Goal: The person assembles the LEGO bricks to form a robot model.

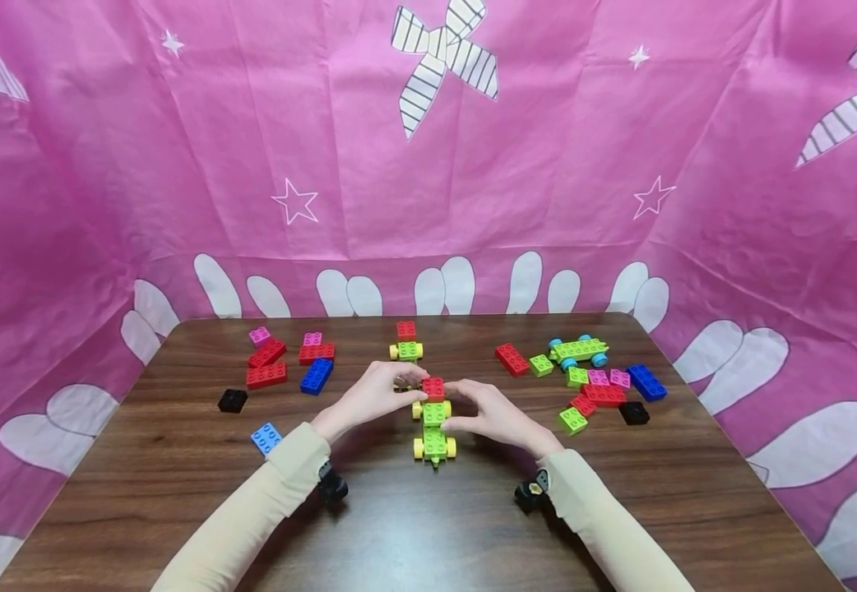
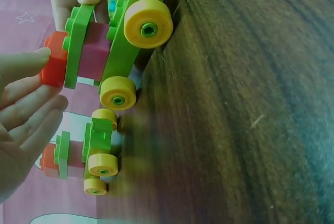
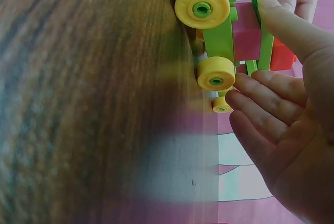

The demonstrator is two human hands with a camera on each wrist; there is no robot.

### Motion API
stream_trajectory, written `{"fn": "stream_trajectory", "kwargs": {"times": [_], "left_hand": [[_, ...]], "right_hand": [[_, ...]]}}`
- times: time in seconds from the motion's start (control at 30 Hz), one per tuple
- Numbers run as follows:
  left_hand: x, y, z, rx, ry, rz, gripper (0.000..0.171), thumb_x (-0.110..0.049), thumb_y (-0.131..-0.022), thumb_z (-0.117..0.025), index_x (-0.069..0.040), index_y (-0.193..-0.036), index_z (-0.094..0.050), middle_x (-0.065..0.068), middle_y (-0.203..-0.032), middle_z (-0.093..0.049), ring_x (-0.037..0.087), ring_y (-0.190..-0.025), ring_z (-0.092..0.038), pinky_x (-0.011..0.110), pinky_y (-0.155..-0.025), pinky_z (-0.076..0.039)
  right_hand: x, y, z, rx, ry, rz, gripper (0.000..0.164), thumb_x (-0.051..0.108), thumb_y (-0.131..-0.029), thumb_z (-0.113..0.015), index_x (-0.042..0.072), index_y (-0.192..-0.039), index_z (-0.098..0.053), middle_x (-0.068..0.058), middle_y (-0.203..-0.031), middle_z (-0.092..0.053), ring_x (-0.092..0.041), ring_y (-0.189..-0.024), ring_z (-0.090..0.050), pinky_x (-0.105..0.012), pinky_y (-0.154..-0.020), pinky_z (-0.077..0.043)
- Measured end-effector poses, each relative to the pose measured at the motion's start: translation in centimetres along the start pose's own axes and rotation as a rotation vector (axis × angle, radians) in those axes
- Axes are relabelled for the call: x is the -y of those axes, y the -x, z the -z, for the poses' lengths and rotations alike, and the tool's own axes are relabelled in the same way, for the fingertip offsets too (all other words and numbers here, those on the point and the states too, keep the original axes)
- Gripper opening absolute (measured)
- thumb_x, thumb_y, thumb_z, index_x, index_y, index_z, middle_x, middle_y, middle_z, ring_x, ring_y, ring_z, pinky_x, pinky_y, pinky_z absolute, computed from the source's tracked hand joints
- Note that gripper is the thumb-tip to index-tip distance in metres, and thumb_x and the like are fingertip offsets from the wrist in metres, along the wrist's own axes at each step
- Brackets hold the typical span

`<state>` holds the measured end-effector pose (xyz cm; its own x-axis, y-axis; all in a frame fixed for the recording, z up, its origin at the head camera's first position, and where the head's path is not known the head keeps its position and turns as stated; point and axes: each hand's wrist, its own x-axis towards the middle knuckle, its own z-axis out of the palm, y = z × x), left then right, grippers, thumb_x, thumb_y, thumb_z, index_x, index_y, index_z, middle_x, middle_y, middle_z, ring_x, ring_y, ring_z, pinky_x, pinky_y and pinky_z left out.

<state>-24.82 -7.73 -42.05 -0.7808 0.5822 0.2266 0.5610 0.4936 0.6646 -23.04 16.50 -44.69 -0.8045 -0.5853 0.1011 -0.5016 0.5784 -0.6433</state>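
Note:
In the middle of the table stands a toy car: a lime-green base on yellow wheels, a pink brick on it, a lime-green plate over that and a red brick on top. My left hand pinches the red brick between thumb and fingers. From the right side, my right hand holds the green plate, its thumb at one edge and its fingers near the other end. The fingertips behind the bricks are partly hidden.
Behind it stands a similar car with a red brick. Loose bricks lie at the left, among them a blue brick, a black brick and a light-blue brick. More bricks and a green base with blue wheels are at the right.

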Motion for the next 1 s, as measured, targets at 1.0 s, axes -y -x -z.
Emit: {"fn": "stream_trajectory", "kwargs": {"times": [1.0], "left_hand": [[-0.21,0.13,-0.30,-0.060,-0.037,-0.058,0.026,-0.020,-0.085,-0.069,-0.007,-0.108,-0.067,0.006,-0.101,-0.069,0.015,-0.090,-0.064,0.037,-0.081,-0.055]], "right_hand": [[-0.17,-0.18,-0.11,-0.031,0.001,0.063,0.058,0.047,-0.079,-0.070,0.022,-0.128,-0.054,0.003,-0.128,-0.059,-0.015,-0.120,-0.056,-0.041,-0.100,-0.047]]}}
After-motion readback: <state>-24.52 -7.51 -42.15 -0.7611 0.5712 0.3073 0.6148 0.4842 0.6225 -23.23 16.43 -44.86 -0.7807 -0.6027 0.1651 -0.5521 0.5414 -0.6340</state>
